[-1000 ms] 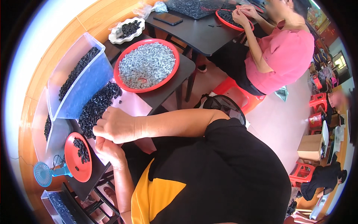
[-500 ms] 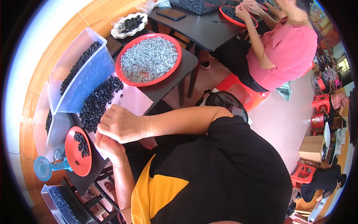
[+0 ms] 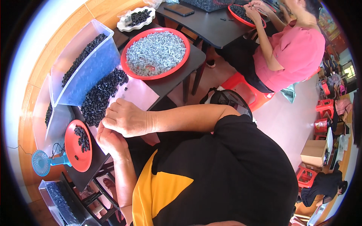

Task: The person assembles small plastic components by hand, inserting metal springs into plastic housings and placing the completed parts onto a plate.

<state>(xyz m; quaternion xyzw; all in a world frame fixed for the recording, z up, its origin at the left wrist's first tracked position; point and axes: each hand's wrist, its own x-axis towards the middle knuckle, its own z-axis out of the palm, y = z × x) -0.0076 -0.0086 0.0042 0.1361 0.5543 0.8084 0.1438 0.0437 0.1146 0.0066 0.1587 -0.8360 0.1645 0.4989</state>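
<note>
My right hand (image 3: 127, 117) and my left hand (image 3: 112, 142) are closed together at the near edge of the table, fingers curled and touching. Whatever is between the fingertips is hidden. Just beyond them lies a heap of small black plastic pieces (image 3: 102, 96), partly on a pale pink sheet (image 3: 142, 93). To the left, a red oval plate (image 3: 83, 164) carries several more black pieces. Farther off, a round red tray (image 3: 185, 56) is filled with small clear, shiny pieces.
A clear plastic bin (image 3: 88, 67) of black pieces stands behind the heap. A blue fan (image 3: 40, 163) sits by the plate. A white scalloped dish (image 3: 121, 25) and a phone (image 3: 179, 9) lie farther back. Another person in a pink top (image 3: 290, 56) works at the adjoining table.
The view has shifted slightly, so the tables and trays sit a little differently in it. My hands stay pressed together in nearly the same pose.
</note>
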